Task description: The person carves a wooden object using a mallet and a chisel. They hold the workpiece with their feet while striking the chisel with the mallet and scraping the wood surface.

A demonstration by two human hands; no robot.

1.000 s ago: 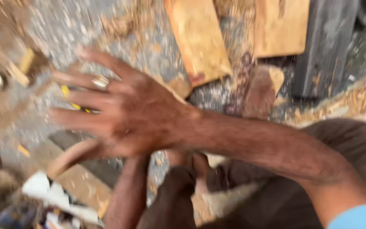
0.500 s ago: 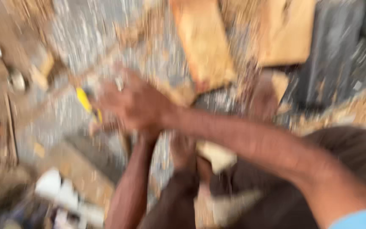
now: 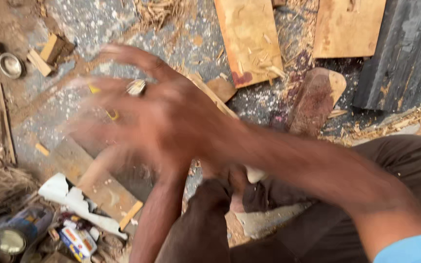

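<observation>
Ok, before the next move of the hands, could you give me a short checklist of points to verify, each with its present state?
1. Right hand free: ok. The fingers are spread and hold nothing, though the hand is blurred.
2. Left hand's grip: cannot tell. It is hidden under the right hand; only the left forearm shows.
3. Yellow thing under the fingers recognised: cannot tell. Only small yellow bits show.
4. Ground near the hands free of loose pieces: not ok. Wood offcuts and shavings lie about.
5. Metal bowl out of the way: ok. It sits apart, at the left.
</observation>
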